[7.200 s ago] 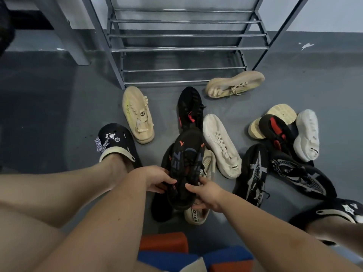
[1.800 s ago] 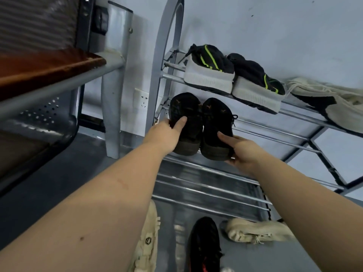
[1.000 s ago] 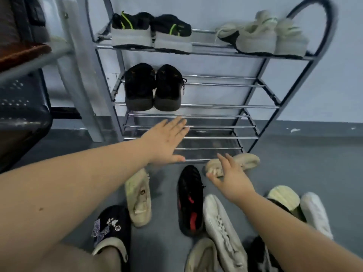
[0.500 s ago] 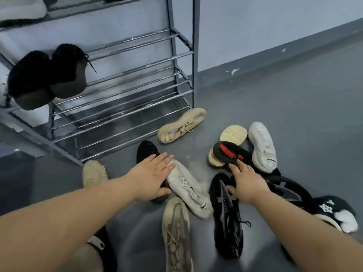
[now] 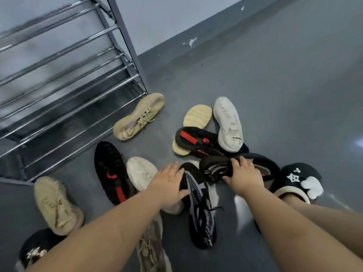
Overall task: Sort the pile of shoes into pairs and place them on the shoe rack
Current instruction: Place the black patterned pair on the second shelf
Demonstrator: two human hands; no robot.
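Dim, cool, even light; the glossy grey floor [image 5: 275,85] shows pale glare at the right edge. Wide-angle bending slants the grey metal shoe rack [image 5: 78,75] (its rails smeared by motion blur).

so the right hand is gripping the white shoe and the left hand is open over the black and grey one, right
Not quite. In the head view the right hand grips a black and grey shoe in the pile, not the white shoe, which lies untouched beyond it. The left hand is indeed open over the other black and grey shoe.
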